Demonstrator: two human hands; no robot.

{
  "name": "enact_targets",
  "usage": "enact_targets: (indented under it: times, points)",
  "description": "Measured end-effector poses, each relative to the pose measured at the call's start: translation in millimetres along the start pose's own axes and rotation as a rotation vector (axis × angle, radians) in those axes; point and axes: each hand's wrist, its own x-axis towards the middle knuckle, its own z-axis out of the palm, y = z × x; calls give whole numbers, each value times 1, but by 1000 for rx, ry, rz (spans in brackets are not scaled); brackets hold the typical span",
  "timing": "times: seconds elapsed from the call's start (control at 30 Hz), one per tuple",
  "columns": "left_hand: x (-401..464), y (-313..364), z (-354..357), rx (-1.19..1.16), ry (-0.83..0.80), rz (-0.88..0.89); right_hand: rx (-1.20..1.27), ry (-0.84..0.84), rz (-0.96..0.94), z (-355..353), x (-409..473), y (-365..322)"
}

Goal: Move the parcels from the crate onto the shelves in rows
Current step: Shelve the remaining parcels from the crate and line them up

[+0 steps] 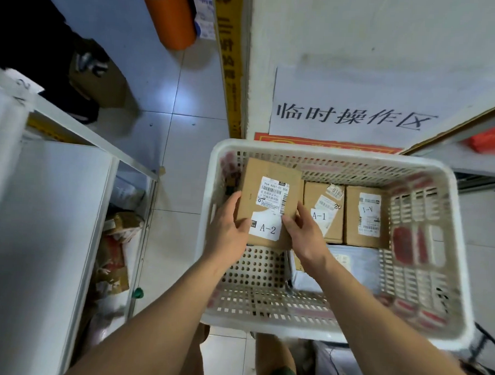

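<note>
A white slatted crate [421, 331] stands in front of me. Both hands hold a brown cardboard parcel [269, 182] labelled A-2 over the crate's left part. My left hand [227, 231] grips its left edge, and my right hand [304, 232] grips its lower right corner. Two more cardboard parcels marked A-1 [322, 207] [367, 218] lie flat at the back of the crate. A grey plastic mailer [348, 265] lies in front of them, partly hidden by my right forearm.
White metal shelves [49, 207] stand at the left, with bags and parcels on lower levels. A wall sign [354, 115] hangs behind the crate. Another shelf edge [470, 134] with a red bag is at the right. An orange roll [171, 16] and a person's legs are at the back left.
</note>
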Motion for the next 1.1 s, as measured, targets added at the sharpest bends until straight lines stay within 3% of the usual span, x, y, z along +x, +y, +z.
enact_targets:
  times: [0.17,0.43,0.8,1.1]
  points:
    - [-58,21,-37,-91,-16,18,-77,-71,-136,-5,-57,-57]
    - [-175,60,-150,-310,327,138,-146,-259,-454,49,-153,-170]
    - [-364,38,-318,-382,847,353,-256,-489,-837,223,-309,-283]
    - [-536,-28,-433,-322,1214,490,-235,-774,-1112,363,-473,-312]
